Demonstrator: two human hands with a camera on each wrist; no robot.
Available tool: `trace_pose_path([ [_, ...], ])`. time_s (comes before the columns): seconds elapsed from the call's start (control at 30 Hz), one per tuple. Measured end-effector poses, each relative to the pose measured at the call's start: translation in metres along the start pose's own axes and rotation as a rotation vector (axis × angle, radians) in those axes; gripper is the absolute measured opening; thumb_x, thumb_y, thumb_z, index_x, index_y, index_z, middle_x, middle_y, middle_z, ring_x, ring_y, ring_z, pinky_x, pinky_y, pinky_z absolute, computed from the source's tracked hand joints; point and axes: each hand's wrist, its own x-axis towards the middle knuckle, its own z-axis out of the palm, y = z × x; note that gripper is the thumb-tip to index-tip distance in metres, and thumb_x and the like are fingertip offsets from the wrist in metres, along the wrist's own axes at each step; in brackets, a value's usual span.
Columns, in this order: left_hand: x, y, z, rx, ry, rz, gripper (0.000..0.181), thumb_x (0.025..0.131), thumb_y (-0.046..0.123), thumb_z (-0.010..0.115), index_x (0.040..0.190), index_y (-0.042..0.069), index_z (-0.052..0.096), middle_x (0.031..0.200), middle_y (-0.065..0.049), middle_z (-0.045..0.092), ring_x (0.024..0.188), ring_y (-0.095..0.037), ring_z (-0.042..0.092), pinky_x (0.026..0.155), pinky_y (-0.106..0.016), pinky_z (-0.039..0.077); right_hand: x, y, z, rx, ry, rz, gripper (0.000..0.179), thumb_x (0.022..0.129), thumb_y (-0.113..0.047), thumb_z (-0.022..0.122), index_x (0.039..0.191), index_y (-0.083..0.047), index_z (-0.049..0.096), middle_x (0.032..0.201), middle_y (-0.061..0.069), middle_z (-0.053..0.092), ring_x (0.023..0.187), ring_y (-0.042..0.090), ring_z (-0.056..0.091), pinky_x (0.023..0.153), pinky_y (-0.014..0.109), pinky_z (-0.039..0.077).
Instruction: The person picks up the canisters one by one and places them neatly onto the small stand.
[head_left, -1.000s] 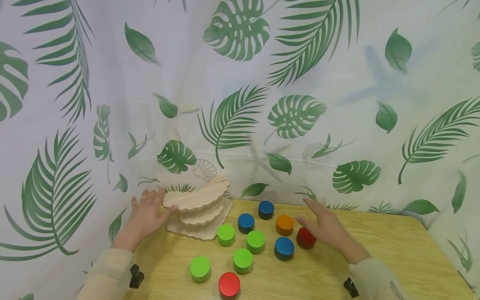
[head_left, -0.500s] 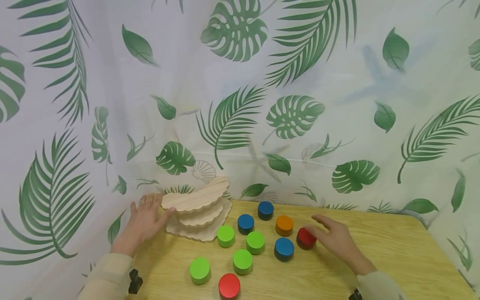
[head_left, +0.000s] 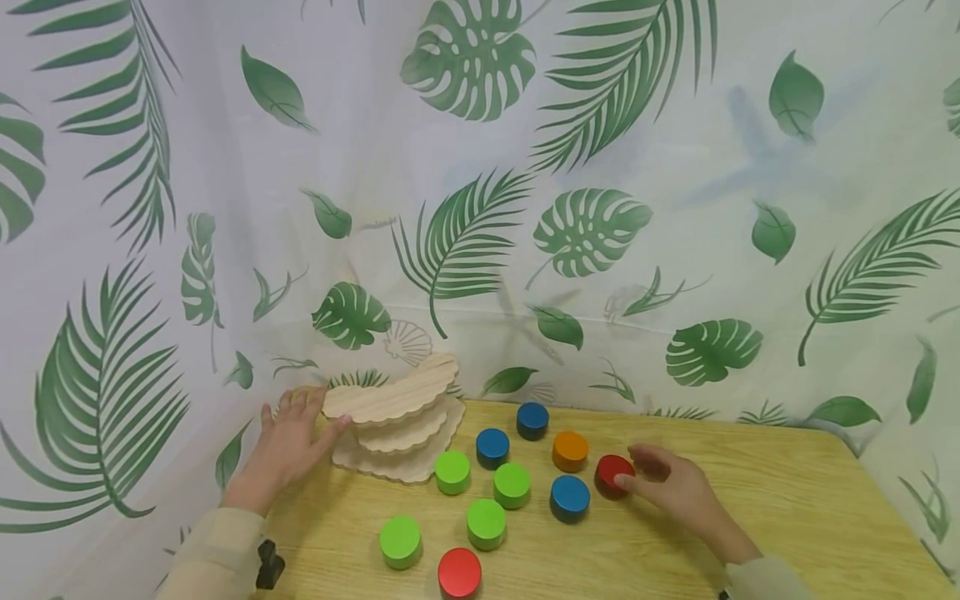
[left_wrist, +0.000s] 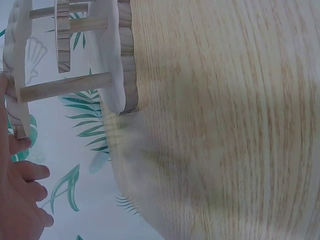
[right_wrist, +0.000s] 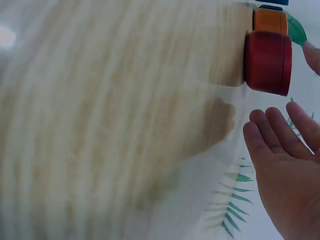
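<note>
In the head view, my left hand (head_left: 288, 446) holds the left end of a pale wooden tiered stand (head_left: 390, 400) with scalloped edges. The left wrist view shows dowels joining the tiers of this wooden stand (left_wrist: 65, 87); the thumb lies against the top tier, a finger under its end. My right hand (head_left: 678, 492) is beside a dark red round tin (head_left: 615, 472), its thumb overlapping the lid in the head view. From the right wrist, a gap shows between the fingertips (right_wrist: 256, 116) and the red tin (right_wrist: 265, 62); that hand's fingers are relaxed and hold nothing.
Left of the red tin stand an orange tin (head_left: 570, 451) and several blue ones, including a near blue tin (head_left: 569, 498). Several green tins (head_left: 486, 524) spread toward the front, with another red tin (head_left: 459, 572). A leaf-print cloth (head_left: 480, 250) hangs behind the wooden table (head_left: 787, 517).
My right hand has moved from above the red tin down to its right side, thumb now toward the lid. The left hand stays at the wooden stand. The tins have not moved.
</note>
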Motion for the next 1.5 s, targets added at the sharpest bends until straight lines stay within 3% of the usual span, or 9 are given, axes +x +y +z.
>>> trace_pose_path([
  [0.23,0.000,-0.001,0.002,0.008,0.012,0.000,0.084,0.109,0.061,0.040,0.161,-0.004,0.033,0.163,-0.040,0.032,0.153,-0.064,0.018,0.118,-0.084,0.009,0.000,0.006,0.004,0.025,-0.018,-0.018,0.069,0.090,-0.039,0.085,0.142,-0.001,0.063,0.138,0.017,0.070,0.120,0.031,0.071,0.096,0.025,0.059],
  [0.5,-0.001,0.000,0.004,0.028,0.028,-0.003,0.082,0.109,0.060,0.041,0.162,-0.003,0.034,0.162,-0.041,0.031,0.153,-0.065,0.015,0.119,-0.084,0.009,0.000,0.008,0.009,0.023,-0.022,-0.035,0.069,0.086,-0.035,0.089,0.140,0.000,0.064,0.138,0.020,0.070,0.124,0.034,0.070,0.100,0.032,0.059],
  [0.8,-0.003,-0.001,0.005,0.020,0.028,-0.010,0.083,0.109,0.061,0.039,0.162,-0.002,0.033,0.163,-0.042,0.028,0.154,-0.065,0.014,0.119,-0.083,0.007,-0.001,0.007,0.012,-0.018,0.005,-0.074,0.068,0.083,-0.031,0.092,0.137,0.001,0.066,0.134,0.019,0.072,0.117,0.032,0.072,0.094,0.024,0.057],
  [1.2,0.000,-0.003,0.007,0.011,0.021,-0.007,0.086,0.109,0.063,0.038,0.162,-0.004,0.032,0.163,-0.042,0.026,0.154,-0.065,0.012,0.119,-0.083,0.005,-0.001,0.006,0.012,-0.052,0.011,-0.074,0.066,0.084,-0.032,0.091,0.135,0.002,0.067,0.132,0.019,0.073,0.118,0.034,0.071,0.096,0.026,0.058],
  [1.5,0.001,-0.001,0.007,0.061,0.039,0.033,0.087,0.110,0.060,0.039,0.159,-0.011,0.032,0.166,-0.037,0.027,0.156,-0.061,0.012,0.126,-0.075,0.009,-0.001,-0.004,0.004,-0.030,0.003,-0.100,0.064,0.088,-0.032,0.087,0.138,0.001,0.064,0.131,0.019,0.073,0.119,0.035,0.071,0.101,0.045,0.059],
])
